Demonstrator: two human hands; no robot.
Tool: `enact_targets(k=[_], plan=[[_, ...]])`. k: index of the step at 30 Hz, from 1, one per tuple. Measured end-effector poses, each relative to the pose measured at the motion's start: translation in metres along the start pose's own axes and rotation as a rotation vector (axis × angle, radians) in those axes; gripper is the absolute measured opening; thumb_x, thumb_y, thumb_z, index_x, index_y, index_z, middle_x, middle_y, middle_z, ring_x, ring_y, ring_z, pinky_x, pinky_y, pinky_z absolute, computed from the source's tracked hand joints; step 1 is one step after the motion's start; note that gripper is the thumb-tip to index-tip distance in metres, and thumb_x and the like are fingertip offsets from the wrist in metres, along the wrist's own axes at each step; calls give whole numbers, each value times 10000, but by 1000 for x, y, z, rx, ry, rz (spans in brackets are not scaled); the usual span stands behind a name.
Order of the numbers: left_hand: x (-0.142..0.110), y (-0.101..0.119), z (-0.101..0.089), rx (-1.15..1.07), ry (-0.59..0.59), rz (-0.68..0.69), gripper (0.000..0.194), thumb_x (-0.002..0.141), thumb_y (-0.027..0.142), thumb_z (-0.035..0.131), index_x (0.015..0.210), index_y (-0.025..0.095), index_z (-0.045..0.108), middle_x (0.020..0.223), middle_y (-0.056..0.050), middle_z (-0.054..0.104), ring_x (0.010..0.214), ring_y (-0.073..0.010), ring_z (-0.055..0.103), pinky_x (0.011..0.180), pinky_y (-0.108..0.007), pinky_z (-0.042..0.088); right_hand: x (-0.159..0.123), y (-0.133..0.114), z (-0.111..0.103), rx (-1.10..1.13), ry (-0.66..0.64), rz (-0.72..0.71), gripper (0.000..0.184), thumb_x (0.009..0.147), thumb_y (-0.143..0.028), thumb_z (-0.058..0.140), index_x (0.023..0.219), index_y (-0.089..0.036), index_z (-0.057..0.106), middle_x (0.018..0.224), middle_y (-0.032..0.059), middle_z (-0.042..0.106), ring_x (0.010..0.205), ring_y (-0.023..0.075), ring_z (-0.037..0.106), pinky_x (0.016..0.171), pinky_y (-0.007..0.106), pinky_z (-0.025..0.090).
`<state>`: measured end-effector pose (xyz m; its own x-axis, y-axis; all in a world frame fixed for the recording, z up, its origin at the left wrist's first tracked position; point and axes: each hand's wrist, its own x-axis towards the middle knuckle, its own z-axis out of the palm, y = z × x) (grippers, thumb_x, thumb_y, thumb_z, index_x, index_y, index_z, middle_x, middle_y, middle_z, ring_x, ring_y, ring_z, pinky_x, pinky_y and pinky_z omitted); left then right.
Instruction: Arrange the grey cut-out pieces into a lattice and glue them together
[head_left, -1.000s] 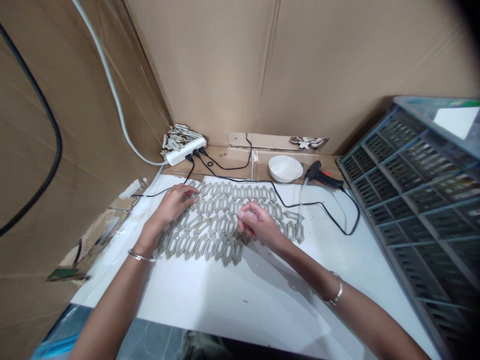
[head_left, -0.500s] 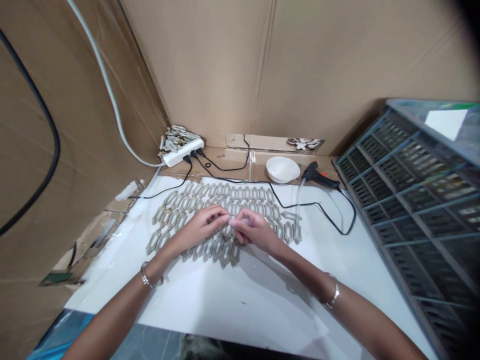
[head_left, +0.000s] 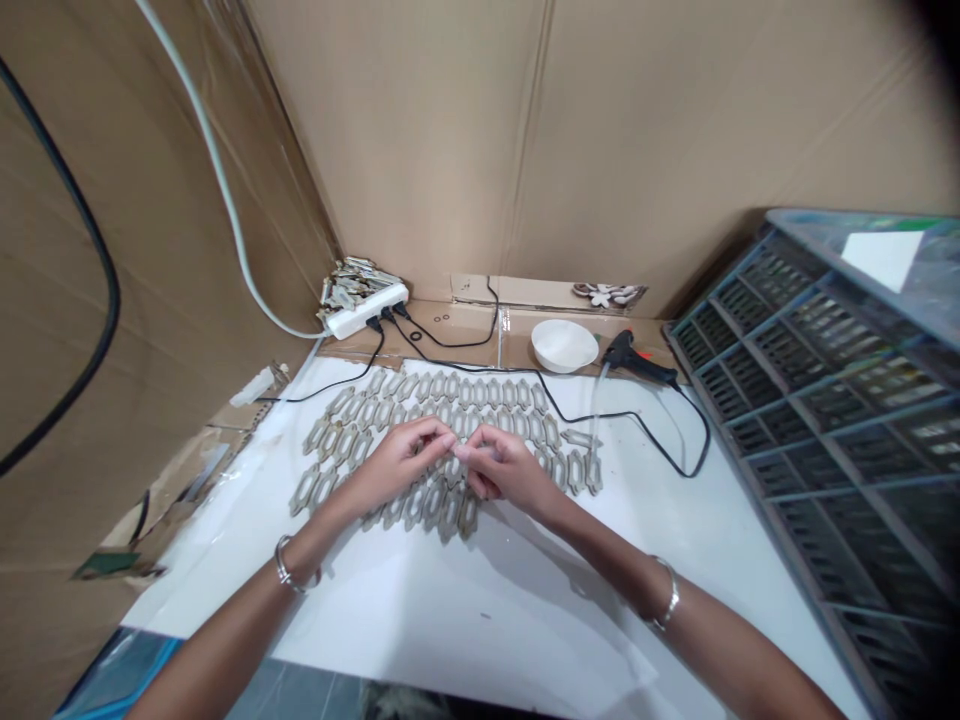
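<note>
Rows of small grey, elongated frame-like pieces (head_left: pixel 386 412) with open centres lie on a white sheet (head_left: pixel 450 610). Over the middle of these rows, my left hand (head_left: pixel 409 455) is closed in a pinch, thumb against the fingers. Facing it, my right hand (head_left: pixel 506 465) is pinched too, its fingers curled. Their fingertips meet or nearly meet above the pieces. Whatever sits between them is too small or too hidden to make out. Some pieces beneath the hands are covered from view.
A white bowl (head_left: pixel 564 346) and a black glue gun (head_left: pixel 637 358) stand at the back right. Black cables run from a white power strip (head_left: pixel 367 311), beside a heap of similar pieces (head_left: pixel 356 282). A grey plastic crate (head_left: pixel 825 400) borders the right; cardboard walls (head_left: pixel 420 140) enclose the back and left.
Both hands stay pinched together at nearly the same spot over the pieces, with only slight finger movement. The whole view has shifted a little.
</note>
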<state>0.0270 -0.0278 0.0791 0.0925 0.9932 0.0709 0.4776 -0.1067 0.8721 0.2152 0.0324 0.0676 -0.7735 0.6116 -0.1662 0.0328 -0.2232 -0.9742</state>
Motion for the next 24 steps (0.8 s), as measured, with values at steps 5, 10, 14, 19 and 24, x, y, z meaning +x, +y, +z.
enact_targets(k=[5, 10, 14, 19, 24], plan=[[0, -3, 3, -52, 63, -35, 266, 938, 394, 524, 862, 174, 653, 795, -10, 625, 757, -146, 562, 700, -250, 420, 1, 1, -1, -1, 13, -18, 291, 853, -455, 619, 788, -211, 475, 452, -87, 512, 367, 59, 345, 402, 185, 261], [0, -6, 12, -209, 90, -84, 232, 877, 400, 625, 903, 177, 685, 881, -35, 691, 842, -168, 630, 766, -264, 474, 1, 1, 1, 0, 27, -14, 310, 850, -464, 624, 776, -208, 466, 443, -89, 510, 362, 55, 344, 396, 180, 256], [0, -6, 12, -301, 177, -134, 227, 824, 389, 683, 888, 172, 707, 846, -41, 723, 802, -175, 667, 729, -261, 509, 0, 0, 3, 101, 3, 26, 318, 841, -465, 643, 795, -204, 468, 445, -83, 518, 351, 48, 315, 373, 174, 213], [3, -14, -17, -48, 366, -45, 260, 862, 407, 639, 981, 197, 736, 907, -46, 735, 849, -188, 666, 820, -291, 509, 1, -7, -4, 471, -29, 200, 288, 877, -457, 569, 855, -174, 527, 502, -65, 524, 331, 25, 203, 349, 184, 106], [7, -42, -59, 218, 485, -125, 376, 855, 489, 582, 994, 176, 737, 1038, -82, 732, 922, -230, 658, 888, -331, 493, 5, -12, -13, 623, -75, 356, 189, 833, -287, 455, 798, -144, 574, 491, -31, 524, 317, 36, 192, 346, 210, 72]])
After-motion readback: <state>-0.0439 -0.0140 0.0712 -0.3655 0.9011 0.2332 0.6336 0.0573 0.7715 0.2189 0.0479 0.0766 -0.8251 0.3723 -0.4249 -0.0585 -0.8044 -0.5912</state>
